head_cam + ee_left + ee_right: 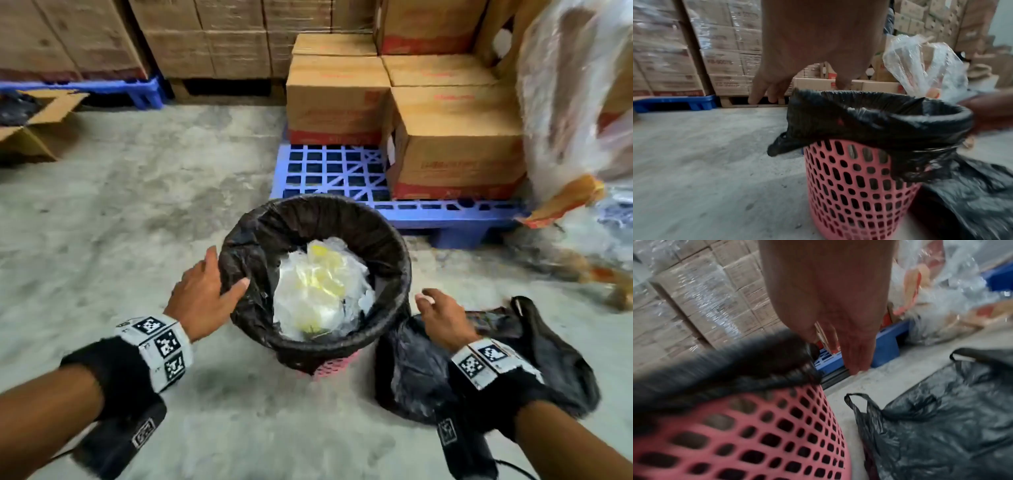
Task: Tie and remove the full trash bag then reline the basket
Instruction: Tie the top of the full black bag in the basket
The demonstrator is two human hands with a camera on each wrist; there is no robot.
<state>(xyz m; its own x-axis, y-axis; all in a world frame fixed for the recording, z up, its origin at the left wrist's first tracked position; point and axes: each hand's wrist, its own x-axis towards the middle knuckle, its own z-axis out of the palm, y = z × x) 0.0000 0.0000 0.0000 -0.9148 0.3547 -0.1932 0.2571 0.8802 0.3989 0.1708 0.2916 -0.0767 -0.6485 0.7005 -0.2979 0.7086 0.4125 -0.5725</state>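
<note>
Black trash bag [342, 219] lines pink basket [855, 194], frame centre. Left hand [202, 291] spread on rim, thumb inside; right hand [442, 322] relaxed, empty. Peel rim free all round, gather evenly before knotting. Spare bag [534, 356] lower right.

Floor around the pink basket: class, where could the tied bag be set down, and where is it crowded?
Free: bare concrete floor left of the basket. Crowded: spare black bag on its right, blue pallet with cartons behind.
</note>
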